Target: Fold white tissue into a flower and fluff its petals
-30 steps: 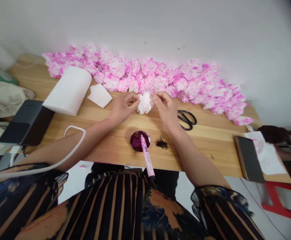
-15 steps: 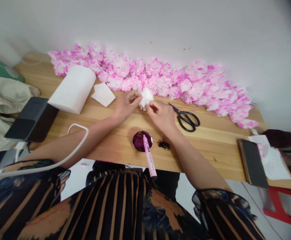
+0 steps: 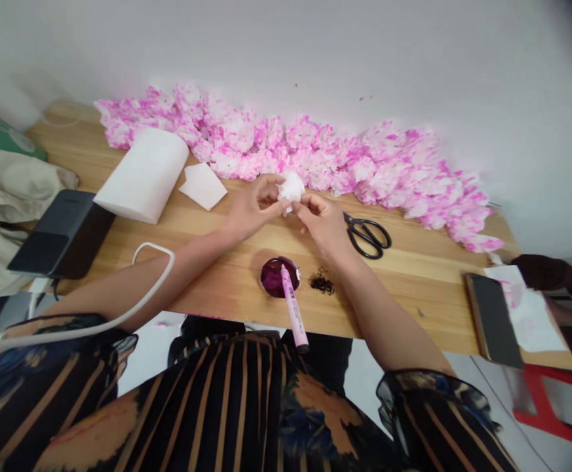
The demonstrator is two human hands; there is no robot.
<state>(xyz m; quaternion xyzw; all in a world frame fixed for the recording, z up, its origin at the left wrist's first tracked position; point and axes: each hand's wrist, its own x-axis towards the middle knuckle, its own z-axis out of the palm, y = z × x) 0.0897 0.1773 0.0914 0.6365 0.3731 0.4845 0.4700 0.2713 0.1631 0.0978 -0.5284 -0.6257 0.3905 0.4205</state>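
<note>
A small white tissue paper flower (image 3: 292, 186) is held between both hands above the wooden table. My left hand (image 3: 256, 204) pinches its left side with thumb and fingers. From the right, my right hand (image 3: 321, 221) grips its lower edge, fingers bent. Just beyond lies a long row of pink and white paper flowers (image 3: 310, 141). Beside my right hand are black-handled scissors (image 3: 368, 237), their blades partly hidden by the hand. Nearer me a pink marker (image 3: 294, 308) rests across a round dark purple dish (image 3: 270, 278), next to a small heap of black bits (image 3: 322, 282).
Left on the table (image 3: 207, 262) are a white paper stack (image 3: 143, 174), a folded white sheet (image 3: 203, 186) and a black box-shaped device (image 3: 59, 233). A white cable (image 3: 168, 269) crosses over my left forearm. A phone (image 3: 493, 320) and stained paper (image 3: 531, 314) lie at the right edge.
The white flower has turned a little and shifted slightly right. My left fingers have moved along its side, and my right hand now covers more of the scissors' blades.
</note>
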